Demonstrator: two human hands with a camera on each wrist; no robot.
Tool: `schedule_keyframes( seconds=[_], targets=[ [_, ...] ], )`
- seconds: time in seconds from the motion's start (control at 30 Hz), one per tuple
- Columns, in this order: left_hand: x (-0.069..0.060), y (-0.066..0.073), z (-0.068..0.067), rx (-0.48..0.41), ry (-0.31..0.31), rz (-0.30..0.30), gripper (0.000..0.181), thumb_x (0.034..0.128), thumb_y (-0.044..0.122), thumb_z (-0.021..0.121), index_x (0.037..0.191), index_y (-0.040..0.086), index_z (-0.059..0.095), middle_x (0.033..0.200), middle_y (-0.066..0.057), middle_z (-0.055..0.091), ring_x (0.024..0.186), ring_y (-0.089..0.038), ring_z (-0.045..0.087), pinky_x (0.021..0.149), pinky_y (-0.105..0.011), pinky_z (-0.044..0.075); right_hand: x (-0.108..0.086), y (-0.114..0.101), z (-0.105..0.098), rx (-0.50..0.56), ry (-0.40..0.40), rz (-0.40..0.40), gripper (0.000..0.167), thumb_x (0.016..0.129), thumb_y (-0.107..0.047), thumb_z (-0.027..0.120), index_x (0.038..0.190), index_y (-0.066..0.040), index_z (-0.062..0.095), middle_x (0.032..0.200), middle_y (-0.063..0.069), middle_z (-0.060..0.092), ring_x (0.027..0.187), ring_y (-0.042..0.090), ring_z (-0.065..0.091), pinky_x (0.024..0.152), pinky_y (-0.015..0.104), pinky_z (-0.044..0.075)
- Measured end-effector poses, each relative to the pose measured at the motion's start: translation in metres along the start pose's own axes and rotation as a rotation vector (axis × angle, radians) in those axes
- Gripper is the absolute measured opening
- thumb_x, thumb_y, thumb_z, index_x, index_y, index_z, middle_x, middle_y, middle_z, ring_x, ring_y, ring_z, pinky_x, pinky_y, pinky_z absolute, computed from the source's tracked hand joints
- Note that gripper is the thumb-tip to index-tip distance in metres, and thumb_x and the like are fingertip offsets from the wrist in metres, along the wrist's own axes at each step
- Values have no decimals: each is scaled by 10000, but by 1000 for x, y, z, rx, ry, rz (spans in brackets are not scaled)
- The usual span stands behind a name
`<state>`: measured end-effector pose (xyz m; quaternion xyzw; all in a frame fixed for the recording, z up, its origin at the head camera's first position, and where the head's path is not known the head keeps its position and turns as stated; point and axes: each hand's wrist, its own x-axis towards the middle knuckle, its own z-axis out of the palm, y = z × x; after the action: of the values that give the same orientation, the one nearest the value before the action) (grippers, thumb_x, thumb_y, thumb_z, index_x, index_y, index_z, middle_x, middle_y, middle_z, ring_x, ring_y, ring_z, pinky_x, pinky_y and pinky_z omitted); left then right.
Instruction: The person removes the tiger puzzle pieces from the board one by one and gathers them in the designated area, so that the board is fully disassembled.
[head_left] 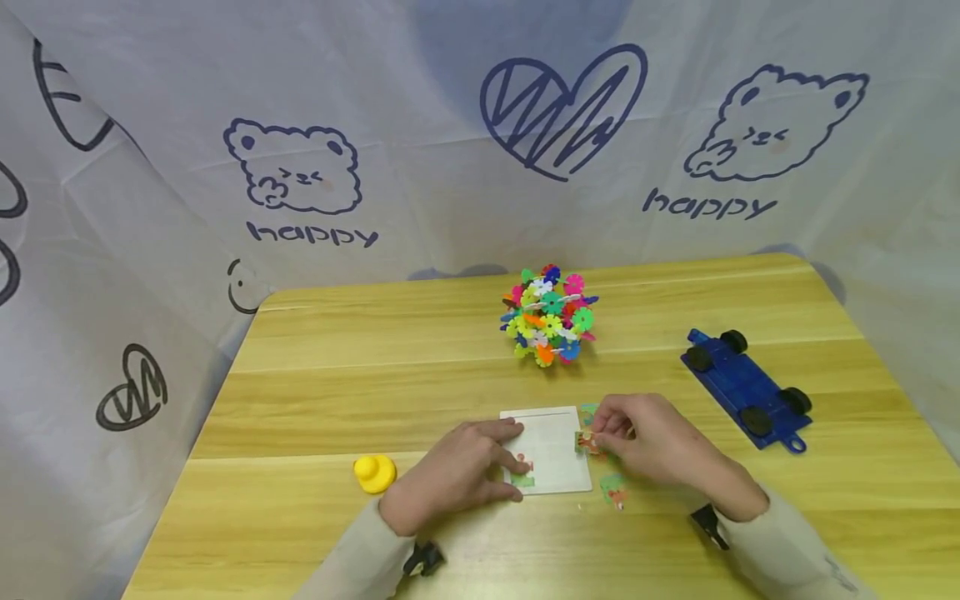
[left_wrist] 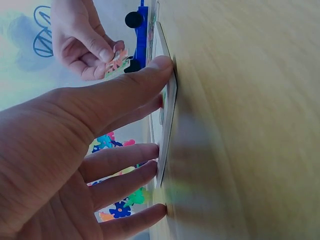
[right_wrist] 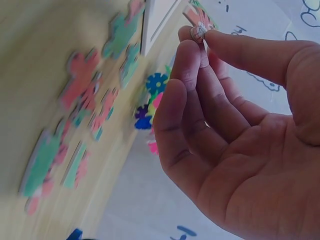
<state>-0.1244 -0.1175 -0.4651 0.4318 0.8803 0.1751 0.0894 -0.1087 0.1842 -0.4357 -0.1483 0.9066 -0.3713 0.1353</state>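
Note:
A white puzzle board (head_left: 553, 458) lies flat on the wooden table. My left hand (head_left: 463, 468) rests on its left side with fingers spread, thumb and fingertips pressing the edge and surface. Under the left fingertips, a puzzle piece (head_left: 524, 480) sits in the board's lower left corner. Between thumb and fingers, my right hand (head_left: 656, 442) pinches another puzzle piece (head_left: 585, 442) above the board's right edge. That piece shows orange and green in the left wrist view. Several loose puzzle pieces (right_wrist: 80, 77) in red and green lie beside the board, partly hidden by the right hand in the head view.
Behind the board stands a ball of colourful flower-shaped discs (head_left: 551, 321). A blue toy chassis with black wheels (head_left: 746, 387) lies at the right. Left of my left hand is a small yellow object (head_left: 375, 473). A white printed cloth (head_left: 450, 150) hangs behind the table (head_left: 375, 333).

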Motion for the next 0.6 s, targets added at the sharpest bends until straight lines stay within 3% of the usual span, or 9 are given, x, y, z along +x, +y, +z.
schedule_keyframes(
  seconds=[0.6],
  targets=[
    [0, 0, -1, 2, 12, 2, 320, 879, 359, 928, 1147, 195, 870, 1494, -153, 697, 1415, -291, 669, 1219, -429, 532, -20, 22, -11, -32, 33, -3, 88, 985, -103, 801, 964, -134, 721, 873, -76, 717, 795, 19, 627, 680, 205, 559]
  ],
)
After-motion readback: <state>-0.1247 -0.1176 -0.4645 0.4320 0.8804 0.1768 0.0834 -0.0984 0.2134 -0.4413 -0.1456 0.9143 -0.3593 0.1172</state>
